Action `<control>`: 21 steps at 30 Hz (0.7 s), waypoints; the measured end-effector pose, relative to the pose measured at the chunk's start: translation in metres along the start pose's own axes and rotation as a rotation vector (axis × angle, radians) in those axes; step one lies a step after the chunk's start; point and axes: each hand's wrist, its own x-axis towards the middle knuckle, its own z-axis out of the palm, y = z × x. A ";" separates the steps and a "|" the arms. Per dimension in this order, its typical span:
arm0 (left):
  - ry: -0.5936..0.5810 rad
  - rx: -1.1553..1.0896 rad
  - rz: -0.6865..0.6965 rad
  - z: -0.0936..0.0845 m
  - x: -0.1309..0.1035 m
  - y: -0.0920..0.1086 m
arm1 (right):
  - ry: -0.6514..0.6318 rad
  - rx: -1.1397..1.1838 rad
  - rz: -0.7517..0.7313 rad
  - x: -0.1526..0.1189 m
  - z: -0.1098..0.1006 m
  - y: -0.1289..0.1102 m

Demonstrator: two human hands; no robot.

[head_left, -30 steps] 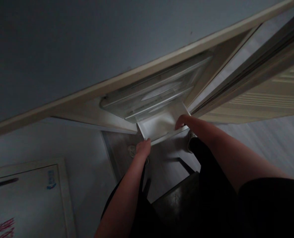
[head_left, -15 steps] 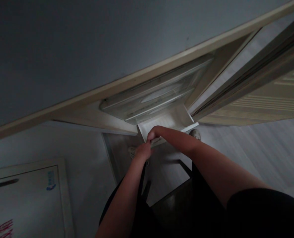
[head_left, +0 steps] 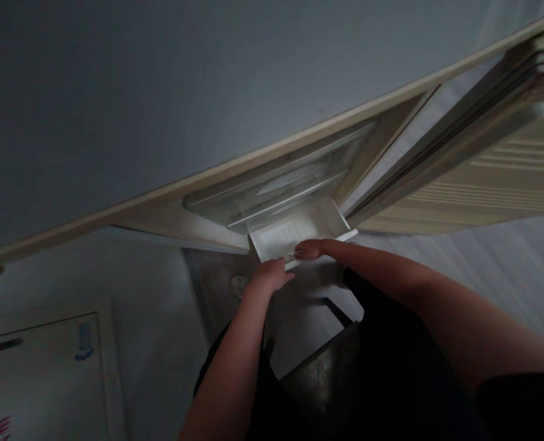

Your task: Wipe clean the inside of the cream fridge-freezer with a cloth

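Note:
A white pulled-out drawer (head_left: pixel 279 236) sits low in an open fridge or freezer compartment. My left hand (head_left: pixel 272 275) is at the left part of its front edge, fingers over the rim and thumb sticking out to the right. On the same rim, a little further right, my right hand (head_left: pixel 309 248) has its fingers curled over the edge. A small pale patterned patch shows on the rim between the hands; I cannot make out what it is. The visible inside of the drawer holds nothing I can discern. Dim light and blur hide the fingertips.
Clear drawer fronts (head_left: pixel 281 184) stand above. The ribbed cream door (head_left: pixel 465 190) is swung open to the right. A white wall panel (head_left: pixel 42 380) with a slot is at lower left. Beneath me is a dark stool seat (head_left: pixel 322 373), with wood-look floor (head_left: pixel 497 263) around.
My hands, close together at the drawer's left front before, are now apart. The right hand has moved right along the rim; the left has come onto the front edge. The view has shifted slightly.

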 end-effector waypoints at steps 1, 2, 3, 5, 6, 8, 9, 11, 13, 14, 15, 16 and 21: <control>0.002 0.010 0.020 -0.003 0.002 0.009 | 0.011 -0.034 0.031 -0.011 0.001 0.014; 0.004 0.019 0.043 -0.005 0.004 0.019 | 0.032 -0.065 0.069 -0.023 0.003 0.026; 0.005 0.027 0.069 -0.006 0.007 0.028 | 0.056 -0.092 0.110 -0.035 0.005 0.038; -0.002 0.039 0.126 -0.006 0.011 0.043 | 0.092 -0.133 0.166 -0.058 0.013 0.053; -0.012 0.045 0.151 -0.006 0.012 0.048 | 0.105 -0.148 0.175 -0.067 0.018 0.056; -0.036 0.059 0.180 -0.004 0.014 0.054 | 0.128 -0.168 0.166 -0.077 0.028 0.054; -0.045 0.067 0.183 -0.004 0.014 0.055 | 0.136 -0.172 0.160 -0.078 0.032 0.049; -0.052 0.081 0.173 -0.003 0.015 0.054 | 0.141 -0.161 0.162 -0.074 0.039 0.033; -0.050 0.084 0.153 -0.003 0.017 0.052 | 0.128 -0.140 0.144 -0.063 0.041 0.014; -0.050 0.083 0.142 -0.002 0.018 0.051 | 0.122 -0.136 0.124 -0.056 0.040 0.004; -0.051 0.080 0.130 -0.002 0.019 0.050 | 0.119 -0.141 0.099 -0.049 0.039 -0.006; -0.053 0.077 0.115 -0.001 0.020 0.049 | 0.118 -0.150 0.072 -0.042 0.039 -0.016; -0.107 0.073 0.011 0.003 0.019 0.035 | 0.128 -0.170 0.065 -0.020 0.037 -0.056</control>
